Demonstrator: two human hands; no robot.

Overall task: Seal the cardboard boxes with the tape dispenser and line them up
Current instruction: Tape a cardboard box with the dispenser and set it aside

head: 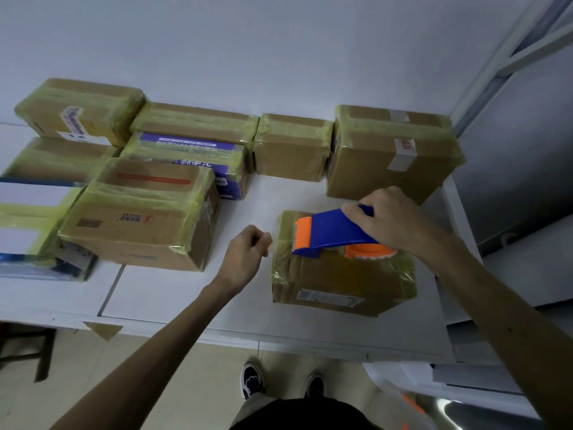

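A small cardboard box [335, 274], wrapped in yellowish tape, sits on the white table [186, 293] near its front right. A blue and orange tape dispenser [328, 234] rests on the box's top. My right hand [387, 218] grips the dispenser's blue handle from the right. My left hand [248, 252] hovers just left of the box with its fingers curled; its fingertips seem to pinch the clear tape end [269, 243] at the box's left edge. Several taped boxes stand behind and to the left.
Taped boxes crowd the back: a tall one [390, 156] at the right, a mid one [291, 147], a purple-printed one [192, 159], a large one [139, 215] at the left. The table's front edge [279, 342] is near my shoes. A grey cabinet [527, 181] stands to the right.
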